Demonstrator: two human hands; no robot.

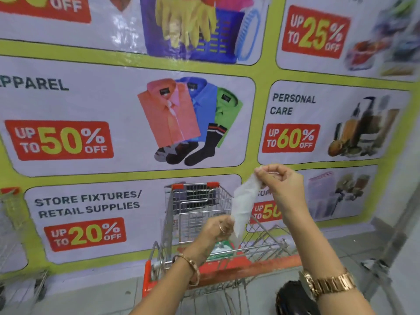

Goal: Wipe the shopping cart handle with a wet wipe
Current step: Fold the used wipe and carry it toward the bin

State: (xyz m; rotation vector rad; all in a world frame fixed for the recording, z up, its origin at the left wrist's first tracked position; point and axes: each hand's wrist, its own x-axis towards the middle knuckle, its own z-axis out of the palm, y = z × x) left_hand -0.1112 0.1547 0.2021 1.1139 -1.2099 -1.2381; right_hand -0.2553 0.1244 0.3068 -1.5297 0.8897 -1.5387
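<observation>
A white wet wipe hangs stretched between my two hands above the cart. My right hand pinches its top corner, raised high. My left hand pinches its lower end, just above a green wipe pack lying in the cart's child seat. The metal shopping cart stands in front of me, nose against the wall. Its orange handle runs across below my left wrist, partly hidden by my left forearm.
A large sale poster covers the wall right behind the cart. Another cart stands at the left edge. A metal frame leans at the right. A dark bag hangs under my right forearm. Grey tiled floor lies below.
</observation>
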